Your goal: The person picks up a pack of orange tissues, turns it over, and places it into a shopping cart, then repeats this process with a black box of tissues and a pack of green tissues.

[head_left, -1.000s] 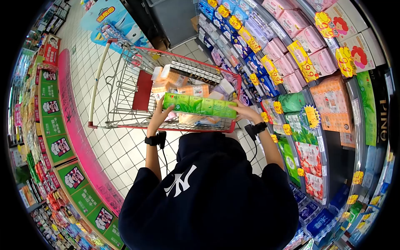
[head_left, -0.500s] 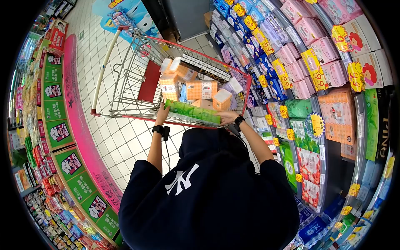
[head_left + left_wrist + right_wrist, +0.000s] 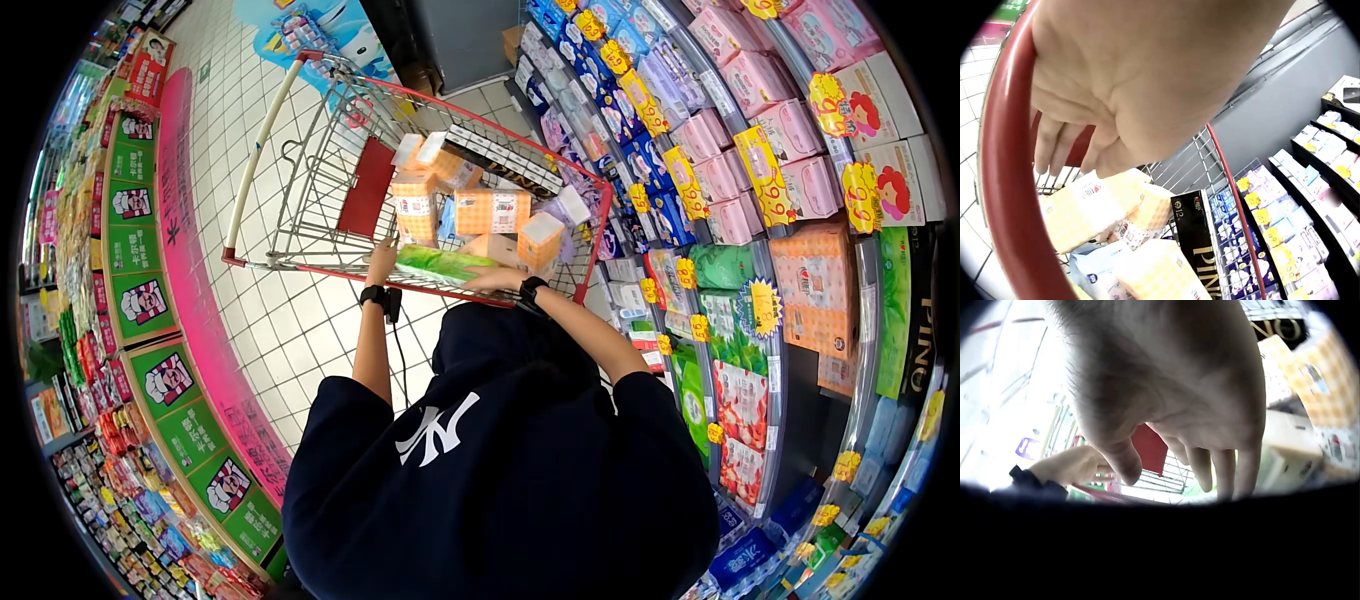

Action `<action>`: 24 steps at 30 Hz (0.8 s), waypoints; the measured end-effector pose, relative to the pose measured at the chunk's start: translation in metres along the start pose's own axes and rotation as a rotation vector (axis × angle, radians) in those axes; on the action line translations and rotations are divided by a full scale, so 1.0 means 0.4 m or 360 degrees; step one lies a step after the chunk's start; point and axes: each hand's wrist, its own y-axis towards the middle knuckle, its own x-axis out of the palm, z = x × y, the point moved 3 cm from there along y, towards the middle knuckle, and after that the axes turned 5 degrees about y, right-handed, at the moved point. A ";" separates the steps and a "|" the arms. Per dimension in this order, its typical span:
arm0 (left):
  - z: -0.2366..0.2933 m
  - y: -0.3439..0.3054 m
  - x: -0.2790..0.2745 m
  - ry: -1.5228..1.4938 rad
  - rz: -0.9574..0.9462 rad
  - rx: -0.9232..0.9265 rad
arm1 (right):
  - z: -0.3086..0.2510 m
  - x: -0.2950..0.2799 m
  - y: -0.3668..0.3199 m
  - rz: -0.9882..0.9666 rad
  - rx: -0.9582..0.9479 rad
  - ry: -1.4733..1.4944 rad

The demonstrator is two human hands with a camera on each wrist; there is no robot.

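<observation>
A long green tissue pack (image 3: pixel 438 263) lies inside the shopping cart (image 3: pixel 1007 156), along the red rim nearest the person. By its left end, my left hand (image 3: pixel 381 262) hangs over the rim with loose fingers and nothing in its grasp. The right hand (image 3: pixel 495 279) is over the pack's right end, its fingers extended; in the right wrist view the fingers (image 3: pixel 1200 469) point down and grip nothing. Orange-checked tissue packs (image 3: pixel 493 212) and a black box (image 3: pixel 1194 231) are also in the cart.
Shelves of pink tissue packs (image 3: pixel 785 130) and blue packs rise close on the right. A low green-fronted display (image 3: pixel 143 300) runs along the left, beyond the tiled floor (image 3: pixel 230 150). A grey panel (image 3: pixel 440 45) stands past the cart's far side.
Both hands lowered the green tissue pack from above the cart down inside its near rim and let go. The right hand has shifted left over the pack.
</observation>
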 end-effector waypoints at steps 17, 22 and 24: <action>0.115 -0.119 0.050 0.1243 0.0073 0.0209 | 0.345 -0.199 -0.213 0.0570 0.0005 -0.0491; 0.127 -0.121 0.051 0.1156 0.0154 0.0238 | 0.305 -0.115 -0.289 0.1481 -0.0161 -0.0611; 0.125 -0.121 0.053 0.1171 0.0126 0.0264 | 0.311 -0.097 -0.283 0.1503 -0.0162 -0.0960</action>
